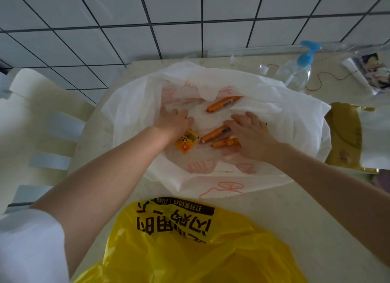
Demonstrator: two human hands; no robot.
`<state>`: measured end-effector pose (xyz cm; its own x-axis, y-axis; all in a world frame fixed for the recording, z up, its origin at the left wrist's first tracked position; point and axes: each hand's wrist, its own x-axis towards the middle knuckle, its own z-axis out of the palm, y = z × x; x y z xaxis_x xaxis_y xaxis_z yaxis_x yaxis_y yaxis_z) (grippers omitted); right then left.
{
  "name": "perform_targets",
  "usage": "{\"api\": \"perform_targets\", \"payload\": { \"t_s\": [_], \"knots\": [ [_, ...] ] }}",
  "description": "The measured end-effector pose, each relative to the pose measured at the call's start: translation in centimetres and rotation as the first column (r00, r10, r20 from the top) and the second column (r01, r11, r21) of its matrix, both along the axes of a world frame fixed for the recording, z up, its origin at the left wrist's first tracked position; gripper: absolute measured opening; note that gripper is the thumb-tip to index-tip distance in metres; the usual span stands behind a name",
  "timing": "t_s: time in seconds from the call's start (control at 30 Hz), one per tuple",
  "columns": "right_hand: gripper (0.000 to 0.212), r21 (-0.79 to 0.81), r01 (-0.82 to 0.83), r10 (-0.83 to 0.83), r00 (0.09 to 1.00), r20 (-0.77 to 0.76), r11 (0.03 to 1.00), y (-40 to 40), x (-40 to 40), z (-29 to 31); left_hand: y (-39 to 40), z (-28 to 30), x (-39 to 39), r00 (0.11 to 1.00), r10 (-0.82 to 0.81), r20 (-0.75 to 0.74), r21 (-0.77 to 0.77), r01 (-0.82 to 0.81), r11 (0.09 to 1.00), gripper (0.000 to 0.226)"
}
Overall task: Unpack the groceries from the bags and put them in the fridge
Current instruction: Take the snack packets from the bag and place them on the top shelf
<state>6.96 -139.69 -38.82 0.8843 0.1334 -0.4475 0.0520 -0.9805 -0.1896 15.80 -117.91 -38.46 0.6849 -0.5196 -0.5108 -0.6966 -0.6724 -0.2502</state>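
Groceries lie in an open white bag (285, 113) at the frame's centre: orange sausage sticks (213, 132) and a small yellow packet (186, 143). The left hand (175, 122) rests flat, fingers spread, just above the packet; the right hand (250, 130) lies open over the sticks, gripping nothing visibly. A yellow bag (190, 251) sits lower centre, a spray bottle (299, 69) upper right.

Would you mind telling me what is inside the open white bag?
Inside the white bag: three orange sausage sticks and a yellow packet. The left hand and right hand cover part of them; anything beneath the folds is hidden.
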Motion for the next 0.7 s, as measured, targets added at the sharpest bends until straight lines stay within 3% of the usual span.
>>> {"api": "perform_targets", "payload": {
  "t_s": [0.13, 0.27, 0.33, 0.43, 0.53, 0.63, 0.7],
  "knots": [
    [0.05, -0.098, -0.054, 0.066, 0.989, 0.131, 0.994, -0.1, -0.7, -0.2, 0.1, -0.5, 0.2, 0.991, 0.113, -0.078, -0.13, -0.122, 0.984, 0.052],
    [0.038, -0.148, -0.046, 0.072, 0.983, 0.169, 0.988, -0.1, -1.7, -0.7, 0.0, 0.2, 0.5, 0.984, 0.12, -0.13, -0.129, -0.137, 0.982, 0.025],
    [0.038, -0.144, -0.02, 0.043, 0.986, 0.164, 0.989, -0.1, -2.1, -1.1, -0.3, 0.7, 0.4, 0.987, 0.119, -0.11, -0.234, -0.142, 0.962, 0.02],
    [0.043, -0.112, 0.006, 0.01, 0.99, 0.143, 0.994, -0.1, -2.2, -1.3, -1.4, 0.7, -0.4, 0.989, 0.146, -0.024, -0.424, -0.142, 0.894, 0.032],
    [0.045, -0.125, -0.01, 0.026, 0.992, 0.127, 0.992, 0.1, -2.3, -1.4, -3.6, 0.1, -0.8, 0.969, 0.225, -0.099, -0.554, -0.241, 0.797, 0.05],
    [0.043, -0.173, -0.037, 0.058, 0.991, 0.119, 0.984, 0.2, -2.4, -1.6, -6.4, -0.7, -0.9, 0.985, 0.102, -0.141, -0.642, -0.17, 0.748, 0.056],
    [0.039, -0.201, -0.053, 0.079, 0.989, 0.129, 0.978, 0.1, -2.5, -1.8, -7.7, -1.8, -0.9, 0.997, 0.002, -0.078, -0.59, -0.047, 0.806, 0.061]
  ]
}}
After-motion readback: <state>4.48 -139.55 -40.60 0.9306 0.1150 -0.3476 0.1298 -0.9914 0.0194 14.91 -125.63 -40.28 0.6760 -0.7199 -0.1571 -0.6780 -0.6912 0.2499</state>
